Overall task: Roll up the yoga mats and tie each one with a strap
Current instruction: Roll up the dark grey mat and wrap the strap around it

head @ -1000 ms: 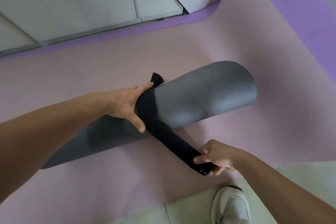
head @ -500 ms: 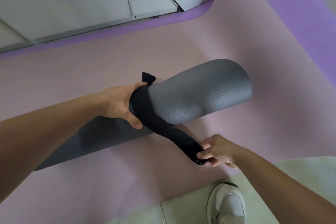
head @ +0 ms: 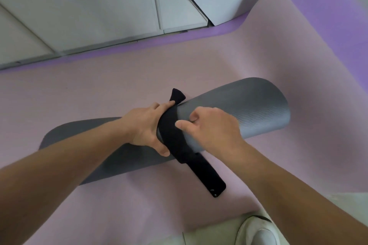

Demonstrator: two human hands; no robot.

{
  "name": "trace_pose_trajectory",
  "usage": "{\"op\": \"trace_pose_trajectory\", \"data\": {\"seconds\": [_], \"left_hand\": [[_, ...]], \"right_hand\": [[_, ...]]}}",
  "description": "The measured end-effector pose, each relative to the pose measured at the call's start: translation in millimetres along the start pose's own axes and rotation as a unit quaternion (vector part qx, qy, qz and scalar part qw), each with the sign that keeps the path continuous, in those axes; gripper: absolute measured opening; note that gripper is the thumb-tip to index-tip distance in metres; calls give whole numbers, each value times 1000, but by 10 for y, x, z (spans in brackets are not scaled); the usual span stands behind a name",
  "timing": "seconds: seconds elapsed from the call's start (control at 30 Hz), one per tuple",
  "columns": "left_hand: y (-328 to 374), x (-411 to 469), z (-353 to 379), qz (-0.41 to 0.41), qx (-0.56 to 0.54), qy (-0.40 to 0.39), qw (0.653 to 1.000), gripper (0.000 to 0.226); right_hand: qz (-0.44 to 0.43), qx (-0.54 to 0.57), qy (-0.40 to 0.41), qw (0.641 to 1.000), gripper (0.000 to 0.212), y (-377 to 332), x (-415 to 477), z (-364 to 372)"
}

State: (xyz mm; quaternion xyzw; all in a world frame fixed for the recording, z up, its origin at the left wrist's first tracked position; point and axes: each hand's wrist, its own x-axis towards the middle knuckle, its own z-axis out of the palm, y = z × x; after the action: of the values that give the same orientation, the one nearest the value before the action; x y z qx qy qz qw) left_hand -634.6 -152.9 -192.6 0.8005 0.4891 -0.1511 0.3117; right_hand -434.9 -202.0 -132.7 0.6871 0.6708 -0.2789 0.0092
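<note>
Your right hand (head: 213, 127) quits the strap (head: 173, 137) tail, now centre-frame on the grey mat (head: 249, 109), grip unclear. Left hand (head: 145, 125) clamps strap: keep tension.

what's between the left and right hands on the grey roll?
Head view: the black strap, wrapped over the rolled grey mat, lies between left hand and right hand.

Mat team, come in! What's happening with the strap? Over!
Left hand grips black fabric strap round rolled grey yoga mat. Right hand on the roll, grip unclear. Strap end lies loose on flat pink mat. Nothing in the way.
</note>
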Motion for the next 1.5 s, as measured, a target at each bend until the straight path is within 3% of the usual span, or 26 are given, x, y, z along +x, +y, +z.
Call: {"op": "trace_pose_trajectory", "data": {"seconds": [0.07,0.17,0.37,0.57,0.77,0.93,1.13,1.27,1.5], "left_hand": [[36,-36,49,3,20,20,1000,144],[56,-91,108,12,35,47,998,148],[112,-164,110,-2,54,48,997,156],[-119,-482,42,-55,18,4,998,154],[-827,-1329,-150,-162,45,25,985,147],[-1401,-2103,-212,-274,33,78,958,143],[-2067,-2692,10,-364,-22,172,915,140],[-1770,-2628,-164,-367,-19,205,907,135],[-1219,-1972,-408,-281,52,156,946,134]], "right_hand": [[0,-36,-31,999,47,-240,162,33],[-1,-10,-30,999,27,-440,248,170],[12,214,7,977,17,-176,249,219],[8,447,18,895,9,161,242,124],[37,565,21,824,11,114,508,130],[77,556,6,827,12,-55,762,269],[140,462,-72,873,16,-95,1010,683],[175,414,-83,889,18,-20,1025,810],[168,409,-109,890,11,-47,923,823]]}}
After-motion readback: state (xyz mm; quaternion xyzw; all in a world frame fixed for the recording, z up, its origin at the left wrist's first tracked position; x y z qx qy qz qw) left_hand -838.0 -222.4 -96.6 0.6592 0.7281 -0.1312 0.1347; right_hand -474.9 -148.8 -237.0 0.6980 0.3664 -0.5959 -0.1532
